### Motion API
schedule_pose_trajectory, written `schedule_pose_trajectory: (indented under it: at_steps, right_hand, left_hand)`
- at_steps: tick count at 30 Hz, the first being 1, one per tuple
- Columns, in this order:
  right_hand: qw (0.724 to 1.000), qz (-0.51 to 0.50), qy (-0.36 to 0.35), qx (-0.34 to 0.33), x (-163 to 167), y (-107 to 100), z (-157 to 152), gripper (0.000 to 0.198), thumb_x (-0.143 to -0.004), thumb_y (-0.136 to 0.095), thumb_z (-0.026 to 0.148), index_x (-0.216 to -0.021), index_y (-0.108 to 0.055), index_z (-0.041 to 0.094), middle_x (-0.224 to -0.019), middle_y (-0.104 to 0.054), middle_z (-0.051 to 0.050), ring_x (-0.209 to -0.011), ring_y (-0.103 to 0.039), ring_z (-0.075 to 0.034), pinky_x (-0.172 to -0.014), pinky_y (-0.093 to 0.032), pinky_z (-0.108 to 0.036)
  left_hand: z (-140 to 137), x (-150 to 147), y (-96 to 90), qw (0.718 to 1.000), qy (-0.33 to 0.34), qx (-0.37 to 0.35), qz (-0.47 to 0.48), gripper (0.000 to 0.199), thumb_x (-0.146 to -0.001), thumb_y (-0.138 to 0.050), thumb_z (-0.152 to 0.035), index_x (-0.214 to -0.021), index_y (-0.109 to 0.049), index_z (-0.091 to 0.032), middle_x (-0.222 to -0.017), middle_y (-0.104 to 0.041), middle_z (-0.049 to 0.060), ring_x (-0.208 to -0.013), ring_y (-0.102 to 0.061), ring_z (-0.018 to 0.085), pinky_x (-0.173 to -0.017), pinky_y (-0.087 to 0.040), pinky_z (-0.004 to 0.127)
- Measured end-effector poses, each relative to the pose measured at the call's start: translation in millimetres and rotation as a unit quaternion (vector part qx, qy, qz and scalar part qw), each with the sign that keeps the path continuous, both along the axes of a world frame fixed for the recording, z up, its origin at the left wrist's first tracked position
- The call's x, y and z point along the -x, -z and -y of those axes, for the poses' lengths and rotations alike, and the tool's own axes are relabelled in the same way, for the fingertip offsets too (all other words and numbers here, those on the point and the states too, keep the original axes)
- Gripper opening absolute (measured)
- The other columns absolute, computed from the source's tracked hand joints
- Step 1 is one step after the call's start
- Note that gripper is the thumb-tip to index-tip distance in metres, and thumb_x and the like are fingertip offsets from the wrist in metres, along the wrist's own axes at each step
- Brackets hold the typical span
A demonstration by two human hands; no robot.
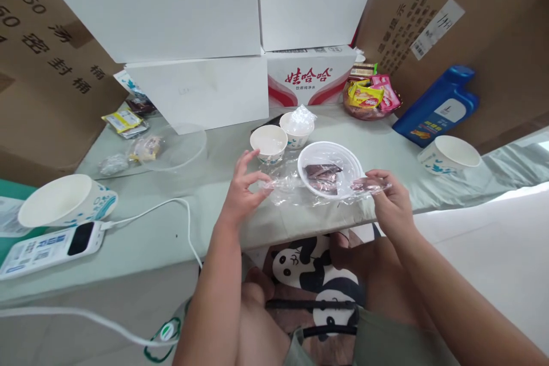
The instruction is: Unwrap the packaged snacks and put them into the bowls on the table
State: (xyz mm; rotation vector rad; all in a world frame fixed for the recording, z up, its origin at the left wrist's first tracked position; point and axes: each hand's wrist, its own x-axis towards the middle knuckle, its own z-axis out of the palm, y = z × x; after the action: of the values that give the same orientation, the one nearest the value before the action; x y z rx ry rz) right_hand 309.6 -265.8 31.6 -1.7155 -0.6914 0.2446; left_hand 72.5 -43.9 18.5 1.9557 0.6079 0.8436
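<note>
Between my two hands stretches a clear plastic film or bag (283,184), crinkled and see-through. My left hand (241,193) pinches its left end between thumb and finger, the other fingers raised near a paper cup (269,140). At the other end my right hand (393,203) is closed on the plastic. Behind and partly under it stands a round white plastic bowl (354,167), tilted in view, with dark brown packets (322,171) inside or seen through the film. A second paper cup (285,124) holds crumpled clear plastic (302,119).
A paper bowl (448,155) and blue bottle (441,106) stand right, by a basket of wrapped snacks (371,97). At left are a large paper bowl (64,203), white power bank (51,249) with cable, and clear round lid (182,148). Boxes (201,94) line the back.
</note>
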Motion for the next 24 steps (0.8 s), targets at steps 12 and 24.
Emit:
schedule_pose_trajectory:
  at_steps: [12, 24]
  right_hand:
    - [0.999, -0.026, 0.022, 0.028, -1.4, -11.6, -10.3, 0.028, -0.079, -0.074, 0.047, -0.084, -0.061, 0.023, -0.059, -0.056, 0.006, -0.046, -0.046, -0.011, -0.045, -0.037, -0.026]
    - [0.982, 0.135, 0.111, 0.069, -18.8, -10.1, -9.6, 0.027, -0.08, -0.073, 0.043, -0.095, -0.062, 0.022, -0.092, -0.067, -0.007, -0.074, -0.067, -0.023, -0.067, -0.055, -0.042]
  left_hand:
    - [11.7, 1.0, -14.3, 0.973, -0.015, 0.227, 0.028, 0.023, -0.085, -0.069, -0.042, -0.074, -0.07, -0.021, -0.06, -0.067, 0.005, -0.116, -0.07, 0.028, -0.097, -0.052, 0.033]
    - [1.3, -22.5, -3.2, 0.942, -0.189, 0.261, -0.092, 0.027, -0.085, -0.064, -0.033, -0.062, -0.063, -0.019, -0.044, -0.052, -0.004, -0.047, -0.056, 0.013, -0.055, -0.041, 0.023]
